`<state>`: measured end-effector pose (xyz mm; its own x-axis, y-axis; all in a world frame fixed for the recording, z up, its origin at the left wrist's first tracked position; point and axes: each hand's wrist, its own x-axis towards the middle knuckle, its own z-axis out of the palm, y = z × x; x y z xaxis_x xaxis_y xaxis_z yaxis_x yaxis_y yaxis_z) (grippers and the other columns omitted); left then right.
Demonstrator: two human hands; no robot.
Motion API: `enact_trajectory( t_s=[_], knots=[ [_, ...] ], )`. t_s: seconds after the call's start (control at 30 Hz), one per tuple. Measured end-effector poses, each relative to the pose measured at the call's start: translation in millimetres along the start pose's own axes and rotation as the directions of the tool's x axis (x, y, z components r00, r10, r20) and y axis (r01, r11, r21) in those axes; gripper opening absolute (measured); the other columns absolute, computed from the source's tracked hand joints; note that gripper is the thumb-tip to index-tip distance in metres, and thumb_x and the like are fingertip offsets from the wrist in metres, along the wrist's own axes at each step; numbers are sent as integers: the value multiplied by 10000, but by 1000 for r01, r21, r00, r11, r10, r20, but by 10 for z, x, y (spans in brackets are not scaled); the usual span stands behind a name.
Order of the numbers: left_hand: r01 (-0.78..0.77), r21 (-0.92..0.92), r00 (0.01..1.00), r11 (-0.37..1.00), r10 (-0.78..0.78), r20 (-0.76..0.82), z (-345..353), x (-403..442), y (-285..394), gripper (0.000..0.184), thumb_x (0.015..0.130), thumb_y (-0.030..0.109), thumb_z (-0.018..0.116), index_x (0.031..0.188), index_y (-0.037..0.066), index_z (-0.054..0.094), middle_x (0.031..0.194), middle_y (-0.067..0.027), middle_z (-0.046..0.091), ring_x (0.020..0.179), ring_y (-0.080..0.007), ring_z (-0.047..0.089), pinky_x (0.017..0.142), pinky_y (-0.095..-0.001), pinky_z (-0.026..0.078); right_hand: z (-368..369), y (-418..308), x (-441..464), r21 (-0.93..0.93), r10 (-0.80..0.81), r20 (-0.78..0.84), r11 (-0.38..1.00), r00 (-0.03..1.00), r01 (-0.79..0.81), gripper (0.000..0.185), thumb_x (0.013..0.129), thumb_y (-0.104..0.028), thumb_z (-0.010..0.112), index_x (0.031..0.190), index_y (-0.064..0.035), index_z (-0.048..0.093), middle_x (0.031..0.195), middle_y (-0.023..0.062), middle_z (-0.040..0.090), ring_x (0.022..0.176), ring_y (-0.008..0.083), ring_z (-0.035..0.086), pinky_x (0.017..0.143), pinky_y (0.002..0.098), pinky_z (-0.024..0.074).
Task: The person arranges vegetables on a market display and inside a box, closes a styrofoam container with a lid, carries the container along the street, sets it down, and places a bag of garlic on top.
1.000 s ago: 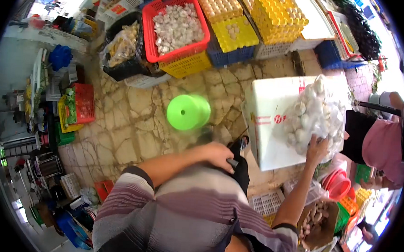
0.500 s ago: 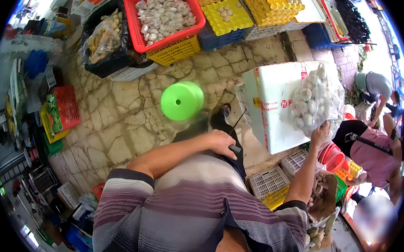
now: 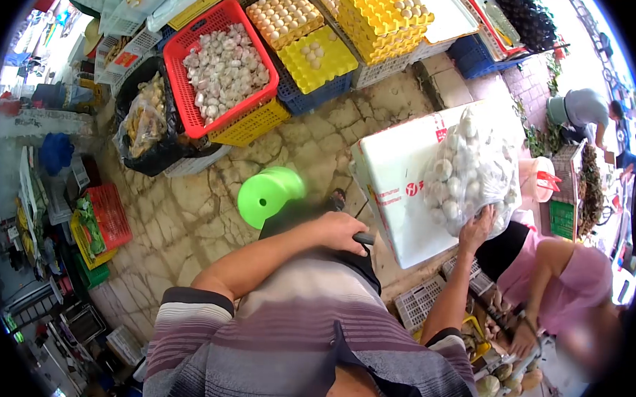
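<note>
My left hand (image 3: 339,233) is closed around a dark-handled tool (image 3: 364,238) in front of my waist; its far part is hard to make out. Out to the right, my right hand (image 3: 477,228) grips the near lower edge of a clear plastic bag (image 3: 470,179) full of round white produce that looks like mushrooms. The bag rests on a white foam box (image 3: 398,170) with red print. Part of the right hand's grip is hidden by the plastic.
A green stool (image 3: 264,196) stands on the stone floor ahead. Beyond it are a red basket of garlic (image 3: 224,68), egg trays (image 3: 314,58) and a black bag (image 3: 144,157). At right a person in pink (image 3: 573,276) reaches over produce; another (image 3: 585,108) bends farther off.
The view has shifted, so the bag and box appear farther left and lower. The person in pink now leans in with an arm over the produce. Both my hands keep their hold.
</note>
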<state>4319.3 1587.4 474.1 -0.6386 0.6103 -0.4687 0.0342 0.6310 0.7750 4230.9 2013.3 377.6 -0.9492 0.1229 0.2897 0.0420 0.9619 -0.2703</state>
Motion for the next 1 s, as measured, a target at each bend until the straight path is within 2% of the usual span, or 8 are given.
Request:
enact_trajectory(
  t_s=[0.37,0.47,0.63,0.73,0.77,0.87,0.93,1.0],
  knots=[
    [-122,132,950,984,77,304,-35,1090,135,518,957,505,575,1059,7,675,997,-250,686,960,-427,658,839,-489,507,-164,-140,27,118,63,-6,991,998,-62,485,856,-58,658,1316,58,560,1430,219,532,1424,395,384,1190,478,268],
    [-203,18,948,979,192,253,-65,1104,-113,596,945,541,583,943,-47,685,840,-251,676,817,-438,655,743,-495,516,-83,-76,-63,313,136,-111,945,984,-95,424,907,-85,656,1293,74,579,1419,271,525,1386,393,438,1152,466,339],
    [44,-17,961,999,-37,272,-593,897,-539,588,961,535,573,991,-44,667,883,-227,679,852,-379,665,780,-474,508,-506,-806,-173,145,250,-273,965,929,-217,383,976,-152,645,1270,89,597,1399,290,533,1312,409,503,1099,454,398],
    [115,-64,966,991,-96,240,-1235,447,-752,605,967,528,556,1077,-58,656,995,-265,682,945,-404,659,839,-471,507,-593,-1344,-272,302,321,-260,923,911,-240,355,1004,-170,614,1247,89,606,1254,240,632,1165,361,583,1026,419,432],
    [102,-70,976,992,-87,199,-1426,323,-886,611,972,530,548,1078,-63,652,992,-270,680,937,-410,657,838,-472,509,-632,-1673,-256,281,340,-265,922,902,-265,317,1007,-163,610,1220,72,625,1172,197,669,1061,296,629,944,379,480],
    [49,-99,996,994,-42,77,-1795,-78,-1190,591,976,532,548,1046,-45,655,942,-233,682,892,-380,658,813,-457,509,-450,-2234,-186,587,456,27,713,889,-383,269,1007,-147,610,1182,54,646,1060,131,692,939,203,647,849,320,515],
    [-6,-86,1000,996,6,-3,-2081,-306,-1327,527,965,531,582,981,13,678,854,-140,692,837,-299,665,764,-421,502,-144,-2701,-29,718,371,74,624,926,-308,223,1004,-116,603,1148,46,658,969,81,690,862,137,634,795,275,522],
    [62,-24,998,998,-62,19,-2472,-580,-1347,496,970,530,577,1033,51,689,903,-144,714,893,-273,684,798,-412,509,68,-3216,168,725,210,280,594,937,-350,227,990,-84,605,1171,44,657,959,80,690,871,150,644,809,275,526]
  ],
)
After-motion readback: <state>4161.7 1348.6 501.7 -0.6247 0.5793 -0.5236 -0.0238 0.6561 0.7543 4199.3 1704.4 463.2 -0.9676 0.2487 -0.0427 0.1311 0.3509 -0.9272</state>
